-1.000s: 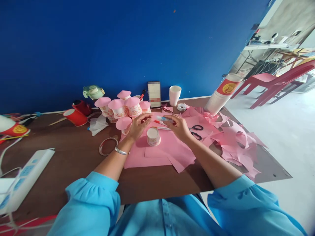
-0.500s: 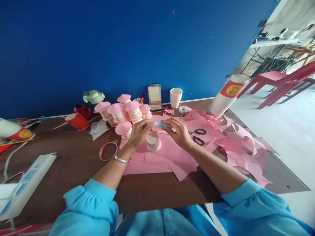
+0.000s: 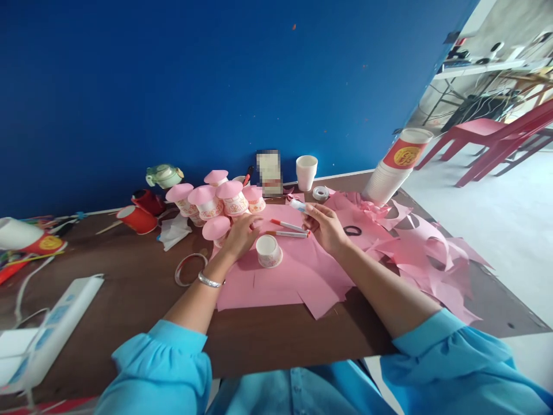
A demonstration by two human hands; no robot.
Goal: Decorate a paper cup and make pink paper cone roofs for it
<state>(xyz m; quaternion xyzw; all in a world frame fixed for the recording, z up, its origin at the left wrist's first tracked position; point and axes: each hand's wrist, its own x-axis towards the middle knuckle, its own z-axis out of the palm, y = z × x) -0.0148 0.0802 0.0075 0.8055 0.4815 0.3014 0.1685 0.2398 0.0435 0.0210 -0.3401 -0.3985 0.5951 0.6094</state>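
In my right hand (image 3: 326, 226) is a small white glue tube (image 3: 298, 205) with a blue-marked label, its white end pointing left. My left hand (image 3: 242, 235) is beside the pink-topped cups, its fingers loosely curled and slightly apart, with nothing visible between them. A small printed paper cup (image 3: 268, 252), its open side up, stands between my hands on pink paper (image 3: 276, 288). Behind it lie two orange-and-white markers (image 3: 288, 225). Several small cups with pink paper cones (image 3: 231, 197) cluster beyond my left hand. Black scissors (image 3: 352, 231) are partly hidden by my right hand.
Pink scraps (image 3: 432, 248) cover the table's right side, near a leaning stack of cups (image 3: 382, 178). A tape roll (image 3: 191, 270), red cups (image 3: 137, 220) and a power strip (image 3: 64, 323) are on the left. A blue wall (image 3: 216, 86) rises behind a phone (image 3: 268, 173).
My left hand has come away from the glue tube and moved down and left. My right hand has turned the tube and shifted right. Both markers now show clearly.
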